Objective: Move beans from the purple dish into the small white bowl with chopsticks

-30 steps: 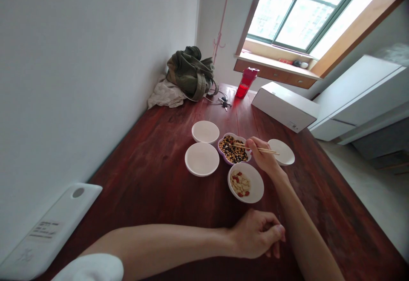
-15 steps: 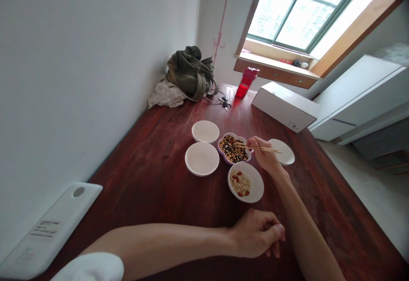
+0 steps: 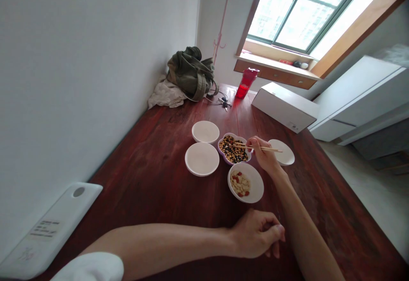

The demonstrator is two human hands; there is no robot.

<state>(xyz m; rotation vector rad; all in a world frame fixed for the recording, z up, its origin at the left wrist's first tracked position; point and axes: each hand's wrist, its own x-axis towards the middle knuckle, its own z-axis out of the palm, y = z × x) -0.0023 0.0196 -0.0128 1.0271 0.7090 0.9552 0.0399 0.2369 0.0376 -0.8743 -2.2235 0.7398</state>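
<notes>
My right hand (image 3: 262, 153) grips a pair of wooden chopsticks (image 3: 268, 149). Their tips are down among mixed dark and yellow beans in a purple-rimmed, flower-shaped bowl (image 3: 223, 154). Just in front of it stands a white bowl (image 3: 257, 187) with pale, flat pieces and several red ones (image 3: 240, 183) inside. My left hand (image 3: 257, 233) rests on the table with its fingers curled in, and nothing shows in them. Two white bowls (image 3: 202, 159) stand left of the bean bowl, with nothing seen inside. Partly behind my right hand lies a white plate (image 3: 285, 153).
On the red-brown table (image 3: 153, 170), a green bag (image 3: 188, 74) sits on a pale cloth (image 3: 166, 94) by the wall. Keys (image 3: 225, 103), a red bottle (image 3: 246, 84) and a white box (image 3: 284, 106) stand farther back. A white board-like object (image 3: 54, 230) lies at the near left.
My right hand and the chopsticks have shifted only very slightly, with the tips still in the beans. The left hand and the bowls look unmoved.
</notes>
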